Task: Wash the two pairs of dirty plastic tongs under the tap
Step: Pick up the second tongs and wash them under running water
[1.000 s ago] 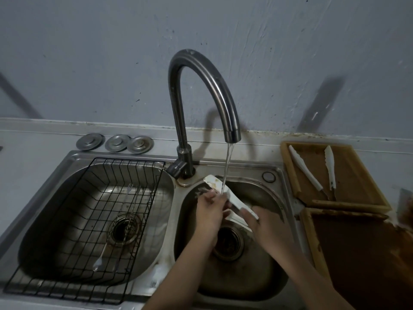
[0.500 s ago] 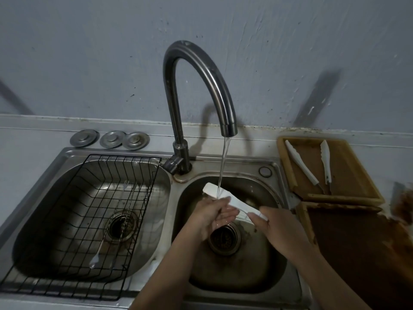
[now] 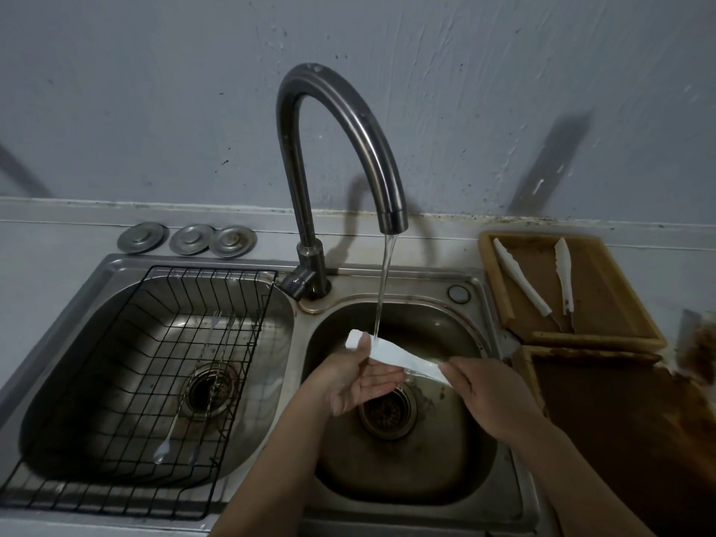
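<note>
White plastic tongs [image 3: 391, 352] mid-rinse under running tap [image 3: 392, 220], pinched by right hand [image 3: 492, 393], rubbed by half-open left hand [image 3: 358, 375]; second white pair [image 3: 542, 282] waiting unwashed on brown tray [image 3: 604, 335]

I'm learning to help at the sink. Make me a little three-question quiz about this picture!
1. True or false: the tap is running.
2. Where are the other tongs lying? A) wire rack B) brown tray C) left basin
3. Which hand pinches the end of the tongs being rinsed?

Key:
1. True; water falls onto the tongs.
2. B, the brown tray.
3. The right hand; the left hand lies open under them.
</note>
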`<state>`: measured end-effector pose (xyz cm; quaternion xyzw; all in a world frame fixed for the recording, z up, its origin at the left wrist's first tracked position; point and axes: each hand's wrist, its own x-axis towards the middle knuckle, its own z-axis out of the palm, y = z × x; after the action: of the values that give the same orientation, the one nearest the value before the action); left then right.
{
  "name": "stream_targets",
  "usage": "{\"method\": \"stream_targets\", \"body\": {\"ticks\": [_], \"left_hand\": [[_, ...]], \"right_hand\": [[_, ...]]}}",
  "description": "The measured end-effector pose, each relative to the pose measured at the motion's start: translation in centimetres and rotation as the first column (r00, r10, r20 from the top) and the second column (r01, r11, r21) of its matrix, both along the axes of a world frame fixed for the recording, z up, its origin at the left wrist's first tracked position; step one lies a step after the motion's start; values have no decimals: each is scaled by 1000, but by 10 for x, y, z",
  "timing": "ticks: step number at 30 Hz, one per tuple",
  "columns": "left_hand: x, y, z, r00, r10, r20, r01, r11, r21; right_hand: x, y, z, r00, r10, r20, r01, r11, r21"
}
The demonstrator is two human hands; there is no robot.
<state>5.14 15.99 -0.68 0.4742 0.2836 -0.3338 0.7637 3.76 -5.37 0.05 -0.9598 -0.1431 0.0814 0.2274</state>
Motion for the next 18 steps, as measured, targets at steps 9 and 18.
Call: {"method": "stream_targets", "body": {"ticks": [9, 18], "left_hand": [[12, 4, 7, 967, 206, 151, -232, 957, 176], [17, 17, 18, 932, 314, 178, -348, 914, 208]], "right_hand": [[16, 50, 15, 984, 12, 179, 5, 996, -90], [10, 54, 19, 972, -14, 234, 5, 999, 37]]}}
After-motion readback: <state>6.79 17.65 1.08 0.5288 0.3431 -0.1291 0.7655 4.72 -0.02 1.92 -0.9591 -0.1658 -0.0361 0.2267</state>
